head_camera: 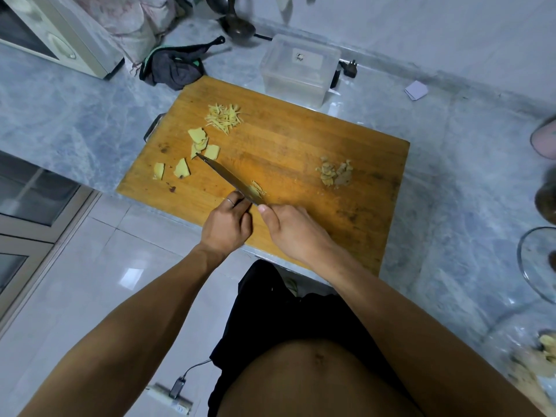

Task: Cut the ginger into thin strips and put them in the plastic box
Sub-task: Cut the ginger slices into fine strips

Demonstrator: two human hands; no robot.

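A wooden cutting board lies on the marble counter. On it are a pile of thin ginger strips, several flat ginger slices and a heap of ginger peel. My right hand grips the handle of a knife, whose blade points away to the left, its tip at the slices. A small stack of ginger sits against the blade near its heel. My left hand has curled fingers at the blade's near end; what they hold is hidden. The clear plastic box stands behind the board.
A dark cloth lies behind the board's left corner and a ladle beyond it. A microwave stands far left. A plug lies right of the box. A glass bowl and more ginger are at the right edge.
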